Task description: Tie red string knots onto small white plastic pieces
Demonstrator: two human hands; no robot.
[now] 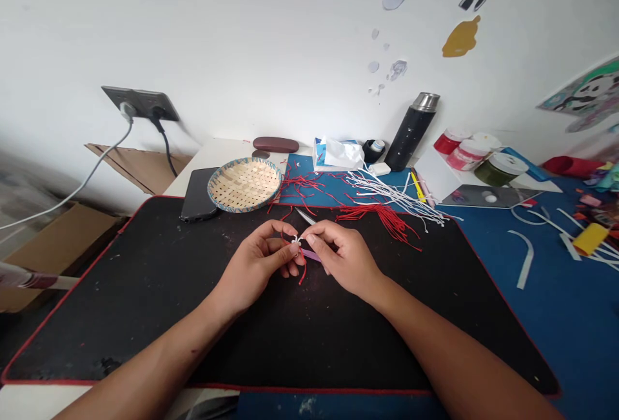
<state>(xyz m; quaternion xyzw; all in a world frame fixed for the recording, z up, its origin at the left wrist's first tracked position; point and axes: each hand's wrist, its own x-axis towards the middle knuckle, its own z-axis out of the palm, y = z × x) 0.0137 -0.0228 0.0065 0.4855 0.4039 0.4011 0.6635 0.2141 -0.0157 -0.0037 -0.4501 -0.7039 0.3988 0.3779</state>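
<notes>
Two hands, the left hand point(255, 266) and the right hand point(344, 257), held a white knot point(296, 239) between pinching fingers point(312, 230), steadying it at frame centre above the black desk mat point(120, 317).

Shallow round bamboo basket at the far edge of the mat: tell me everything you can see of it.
The shallow round bamboo basket is woven from pale flat strips in a checked pattern, with a blue-edged bound rim. It sits open side up, its weave showing across the inside, at the far edge of the black desk mat. Its left rim meets a dark phone; red threads lie close on its right.
</notes>
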